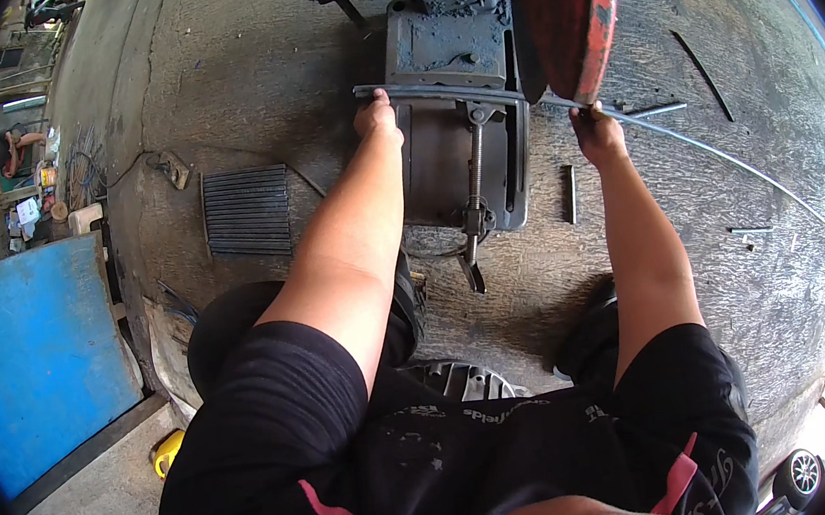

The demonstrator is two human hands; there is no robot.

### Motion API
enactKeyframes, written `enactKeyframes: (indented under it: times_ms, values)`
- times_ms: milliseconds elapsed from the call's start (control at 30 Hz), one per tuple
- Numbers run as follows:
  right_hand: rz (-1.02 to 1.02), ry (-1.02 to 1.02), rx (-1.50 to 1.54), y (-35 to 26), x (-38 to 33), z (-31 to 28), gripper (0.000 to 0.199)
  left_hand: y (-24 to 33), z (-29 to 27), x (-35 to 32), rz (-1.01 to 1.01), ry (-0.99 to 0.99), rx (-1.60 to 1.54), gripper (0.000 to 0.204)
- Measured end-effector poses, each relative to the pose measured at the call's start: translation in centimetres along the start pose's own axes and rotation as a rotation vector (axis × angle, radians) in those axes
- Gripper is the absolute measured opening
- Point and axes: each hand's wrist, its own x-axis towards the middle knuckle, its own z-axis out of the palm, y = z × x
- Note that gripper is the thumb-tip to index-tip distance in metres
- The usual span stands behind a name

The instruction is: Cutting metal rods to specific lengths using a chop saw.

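- Left hand (378, 115) pinches a long metal bar (660, 126) near its end, just past the left edge of the saw base (438, 169).
- Right hand (600, 132), fingers curled, grips it beyond the base's right edge, beside the red guard (604, 21).
- Probably stiff yet light, it may sway at its far end; widely spaced holds look surest.
- Left of the base, dark rods (247, 212) line the floor (311, 57).

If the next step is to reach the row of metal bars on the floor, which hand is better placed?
Probably the left hand: it is nearer the row of metal bars, while the right hand is across the vise screw, by the red blade guard.
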Motion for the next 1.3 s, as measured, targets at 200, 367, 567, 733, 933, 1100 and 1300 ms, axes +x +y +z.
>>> enactKeyframes:
  times_ms: [200,367,567,733,933,1100,1300]
  values:
    - [0.192,0.150,0.513,-2.5,-1.2,2.1,0.022,-0.3,-0.1,2.2,-0.126,-0.017,0.015,0.055]
    - [0.220,0.225,0.563,-3.4,-1.9,3.0,0.024,-1.0,0.2,3.9,-0.167,-0.016,-0.101,0.053]
    - [0.249,0.180,0.562,-2.9,-1.3,2.4,0.020,-0.8,0.5,3.5,-0.203,-0.004,-0.155,0.050]
    - [0.252,0.101,0.532,-2.9,-1.2,2.2,0.018,-0.2,0.2,3.1,-0.207,0.003,-0.181,0.057]
    - [0.286,0.072,0.493,-3.4,-1.3,3.1,0.017,0.1,0.1,3.3,-0.214,0.020,-0.184,0.045]
    - [0.267,0.076,0.441,-3.9,-1.9,3.8,0.017,1.1,0.1,2.1,-0.191,0.057,-0.119,0.043]
    - [0.294,0.161,0.416,-3.7,-1.8,3.8,0.016,2.3,0.2,0.1,-0.233,0.082,-0.105,0.050]
